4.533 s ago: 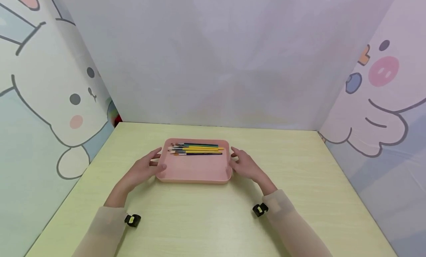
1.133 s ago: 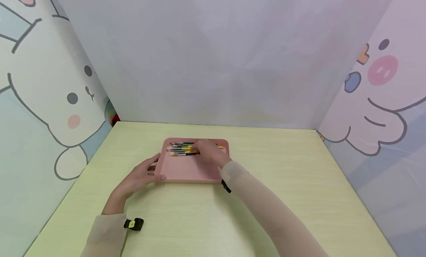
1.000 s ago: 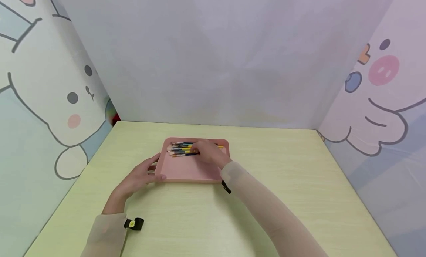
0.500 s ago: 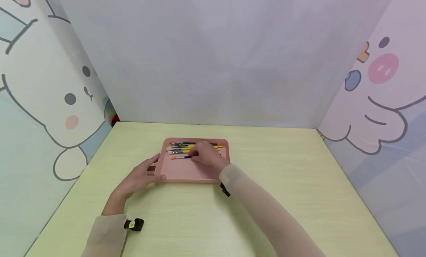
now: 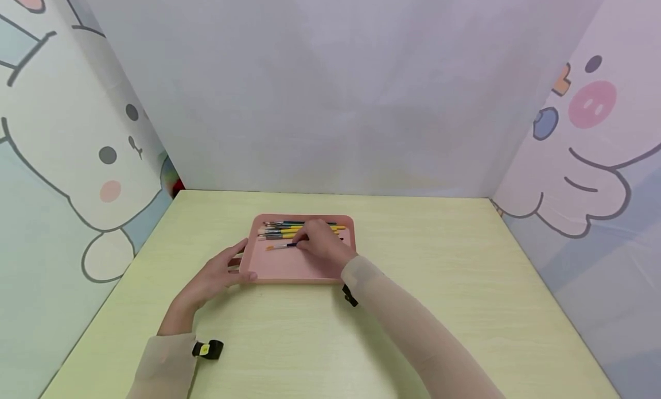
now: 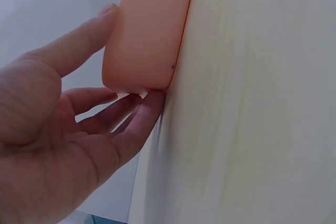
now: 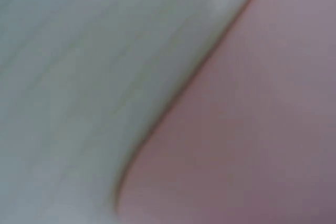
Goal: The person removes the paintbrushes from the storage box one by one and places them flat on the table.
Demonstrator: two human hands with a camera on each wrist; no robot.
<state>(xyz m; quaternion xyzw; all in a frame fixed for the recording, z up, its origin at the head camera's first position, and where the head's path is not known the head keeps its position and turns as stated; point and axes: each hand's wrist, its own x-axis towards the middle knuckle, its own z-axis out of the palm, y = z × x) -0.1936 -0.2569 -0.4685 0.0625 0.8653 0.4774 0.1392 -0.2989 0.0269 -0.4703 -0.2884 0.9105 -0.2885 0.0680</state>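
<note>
A shallow pink tray [image 5: 289, 267] lies on the table with several paintbrushes [image 5: 281, 231] side by side along its far half. Over the tray, my right hand [image 5: 322, 243] pinches a dark-handled paintbrush [image 5: 281, 247] with an orange tip, just in front of the other brushes; part of its handle is hidden by the fingers. My left hand [image 5: 214, 278] holds the tray's left end. In the left wrist view the thumb [image 6: 86, 38] touches the tray's wall [image 6: 147, 35] and the fingertips meet its end. Only tray and table show, blurred, in the right wrist view.
A light wooden table [image 5: 439, 272] stretches around the tray. Behind it hangs a pale backdrop [image 5: 320, 100], with cartoon-printed cloths at left and right. A small black device [image 5: 208, 349] is at the left cuff.
My right hand has left the tray's right edge and taken a dark paintbrush, drawing it slightly toward me, apart from the others. The left hand stays at the tray's left end.
</note>
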